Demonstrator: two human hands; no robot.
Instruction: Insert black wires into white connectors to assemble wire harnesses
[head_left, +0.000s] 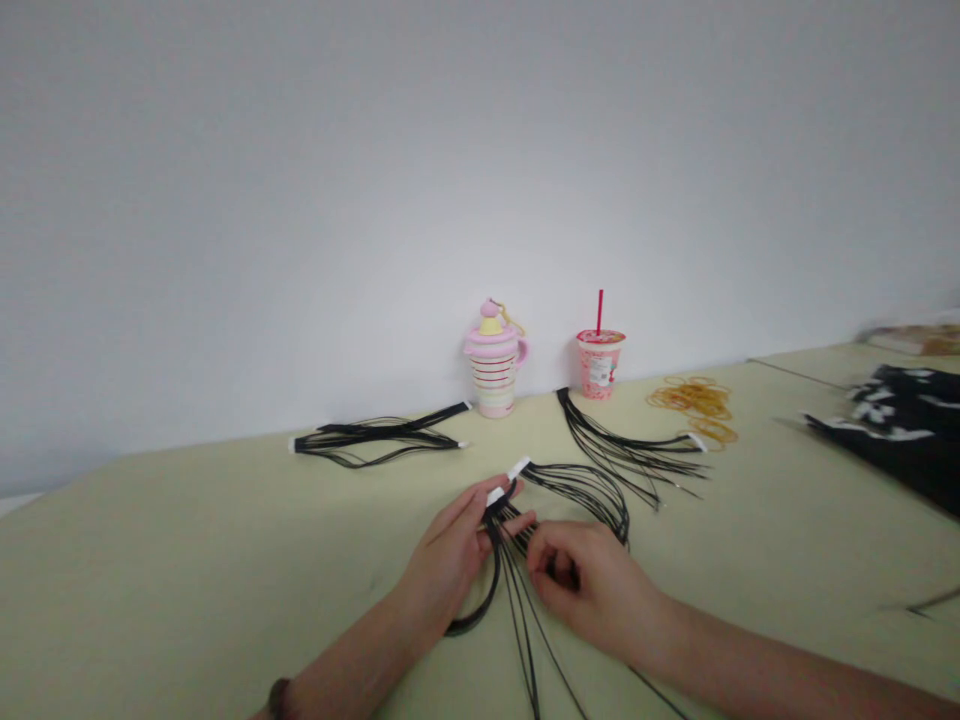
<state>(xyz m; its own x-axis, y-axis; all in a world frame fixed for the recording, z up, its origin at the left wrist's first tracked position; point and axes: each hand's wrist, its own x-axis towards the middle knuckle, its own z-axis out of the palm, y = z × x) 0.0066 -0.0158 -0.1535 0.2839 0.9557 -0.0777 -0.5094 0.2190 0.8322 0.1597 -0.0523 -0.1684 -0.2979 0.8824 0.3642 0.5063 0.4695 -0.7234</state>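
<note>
You have a bundle of thin black wires [512, 570] in both hands, over the middle of the pale green tabletop [225, 590]. Your hands are close together: your left hand [442, 565] clamps the bundle just below two white end caps [508, 482], and your right hand [592, 590] pinches the strands beside it. Keep the left grip firm and work the strands apart with your right fingers so that none cross or snag. Counting yours, there are three bundles: one second bundle [375, 433] lies to the left, and one third bundle [630, 450] lies just right. Behind them stand one pink cupcake-shaped bottle [495, 365] and one paper cup [600, 365] with one red straw. Beyond are rubber bands [691, 408], too tangled to count, and one black printed cloth [900, 435].
</note>
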